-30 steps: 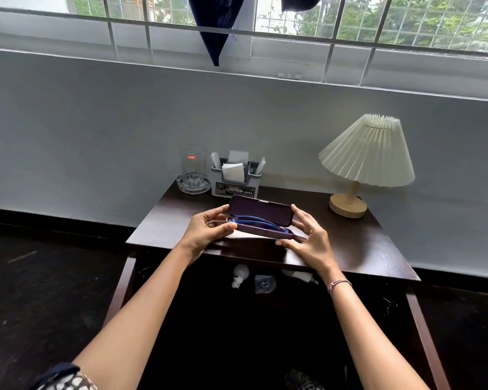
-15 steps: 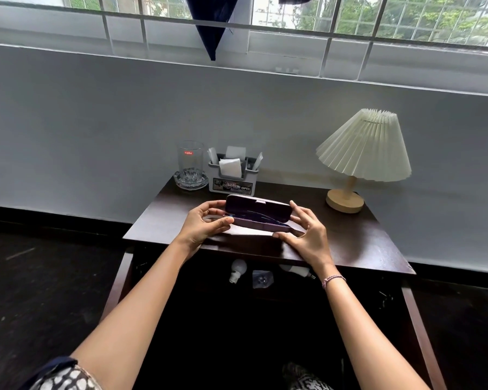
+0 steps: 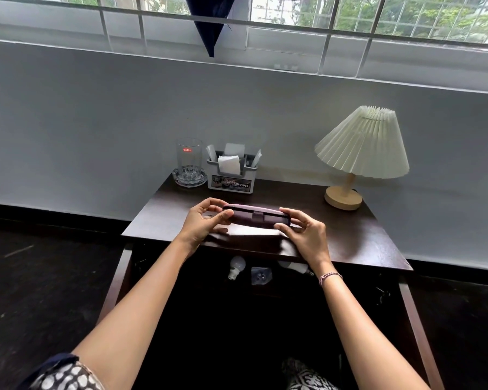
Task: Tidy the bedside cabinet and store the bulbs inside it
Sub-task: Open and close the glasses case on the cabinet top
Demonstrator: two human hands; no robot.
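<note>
Bulbs (image 3: 236,266) first: there are three of them in the dark open space under the top of the bedside cabinet (image 3: 350,235). They sit in a loose row just behind its front edge. The left one is white and lies with its base toward the camera. The middle one (image 3: 261,275) looks clear, maybe wrapped, hard to say. The right one (image 3: 293,267) is white and half hidden behind the right forearm.

Up top, both hands are on a closed purple glasses case (image 3: 257,216), held lengthwise over the front middle of the cabinet top. The left hand (image 3: 206,220) pinches the left end, thumb on the near side and fingers curled round the back. The right hand (image 3: 307,235) grips the right end the same way, thumb in front. I honestly can't tell if the case is resting on the wood or just above it. There's a beaded bracelet (image 3: 329,276) on the right wrist.

At the back left of the top stands an empty drinking glass (image 3: 188,159) with a red logo, sitting in a glass ashtray (image 3: 189,180). Just to its right, nearly touching, is a grey napkin holder (image 3: 231,181) stuffed with white paper. Well apart, at the back right corner, is a small lamp (image 3: 362,144) with a pleated cream shade and a round wooden base. Behind everything is a white wall with a barred window above it, and a dark cloth (image 3: 209,32) hangs down from the window.
</note>
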